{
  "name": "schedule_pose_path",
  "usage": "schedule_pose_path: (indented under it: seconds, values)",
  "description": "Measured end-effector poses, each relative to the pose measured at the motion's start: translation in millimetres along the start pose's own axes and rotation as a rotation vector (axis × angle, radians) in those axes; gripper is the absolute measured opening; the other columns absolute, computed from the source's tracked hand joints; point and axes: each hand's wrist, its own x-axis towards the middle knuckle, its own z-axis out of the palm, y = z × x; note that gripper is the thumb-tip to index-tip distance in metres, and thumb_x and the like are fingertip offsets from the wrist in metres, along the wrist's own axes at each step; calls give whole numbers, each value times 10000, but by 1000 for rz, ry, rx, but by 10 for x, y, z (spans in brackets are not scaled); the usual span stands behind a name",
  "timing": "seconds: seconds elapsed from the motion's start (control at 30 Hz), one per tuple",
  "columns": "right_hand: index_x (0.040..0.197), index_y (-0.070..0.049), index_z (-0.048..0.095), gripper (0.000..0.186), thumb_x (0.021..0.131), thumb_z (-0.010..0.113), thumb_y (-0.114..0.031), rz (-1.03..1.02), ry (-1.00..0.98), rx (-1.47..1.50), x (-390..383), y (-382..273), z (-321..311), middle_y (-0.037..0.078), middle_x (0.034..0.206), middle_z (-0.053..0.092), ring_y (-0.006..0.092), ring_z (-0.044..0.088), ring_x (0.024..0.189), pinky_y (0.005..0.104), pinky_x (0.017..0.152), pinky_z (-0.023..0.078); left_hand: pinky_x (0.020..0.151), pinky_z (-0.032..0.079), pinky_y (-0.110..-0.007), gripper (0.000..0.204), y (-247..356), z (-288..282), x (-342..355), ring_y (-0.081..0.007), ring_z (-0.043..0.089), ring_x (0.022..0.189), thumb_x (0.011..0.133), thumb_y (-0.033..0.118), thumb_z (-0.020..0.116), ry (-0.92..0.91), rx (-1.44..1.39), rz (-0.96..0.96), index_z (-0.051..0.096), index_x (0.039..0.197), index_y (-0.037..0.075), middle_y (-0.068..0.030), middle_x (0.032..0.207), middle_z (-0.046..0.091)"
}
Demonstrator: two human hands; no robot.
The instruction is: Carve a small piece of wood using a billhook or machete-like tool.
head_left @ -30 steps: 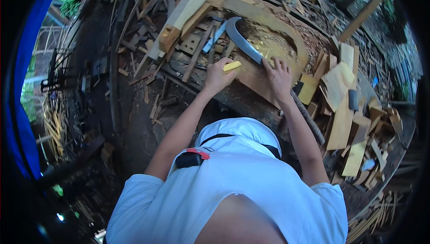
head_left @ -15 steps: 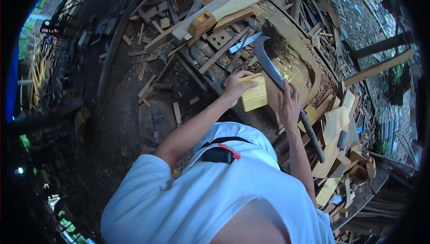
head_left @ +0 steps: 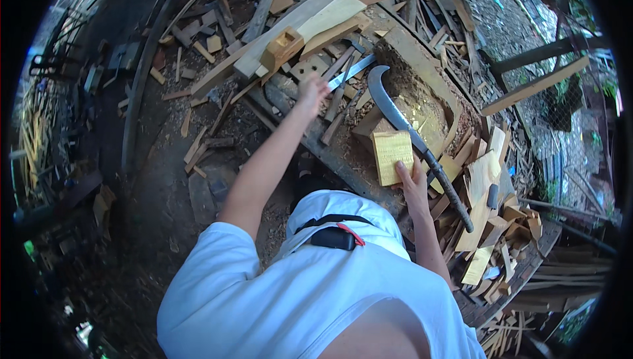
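Fingers of left hand (head_left: 312, 90) close around handle end of flat metal blade (head_left: 351, 71), far side of bench (head_left: 343, 154). Right hand (head_left: 413, 184) rests open, steadying pale wood block (head_left: 391, 154) at near edge beside curved billhook (head_left: 409, 135). Step looks like tool pickup; next calls for firm grip, clean lift.

A rough wooden workbench (head_left: 422, 62), strewn with chips, carried the work. A curved billhook (head_left: 402, 121) lay across its middle. Just below the billhook's blade stood a yellow wood block (head_left: 391, 156). Left of the blade lay a flat metal blade (head_left: 353, 72); beyond it, pale planks (head_left: 310, 23). Offcuts (head_left: 484, 187) lay right of its handle.
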Motion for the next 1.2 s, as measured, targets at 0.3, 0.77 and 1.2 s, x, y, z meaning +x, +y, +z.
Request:
schedule_pose_path:
  seconds: [0.3, 0.77, 1.2]
  values:
    - [1288, -20, 493, 393, 977, 574, -246, 103, 371, 8, -466, 143, 104, 37, 970, 640, 81, 637, 766, 217, 548, 518, 454, 482, -262, 267, 201, -80, 1285, -161, 594, 617, 921, 195, 612, 120, 388, 12, 542, 1070, -15, -72, 821, 625]
    - [1270, -4, 493, 370, 981, 566, -223, 116, 568, 47, -602, 388, 228, 43, 952, 652, 74, 632, 708, 198, 521, 497, 698, 496, -454, 275, -85, 273, 527, -340, 638, 855, 826, 369, 708, 300, 1238, 688, 702, 846, 95, -142, 895, 637]
    - [1283, -16, 498, 408, 973, 579, -269, 106, 609, 77, -676, 463, 156, 32, 927, 643, 63, 609, 702, 198, 527, 479, 636, 571, -275, 364, 160, 294, 496, -192, 631, 681, 891, 337, 696, -100, 57, -103, 616, 1074, 33, -71, 910, 660]
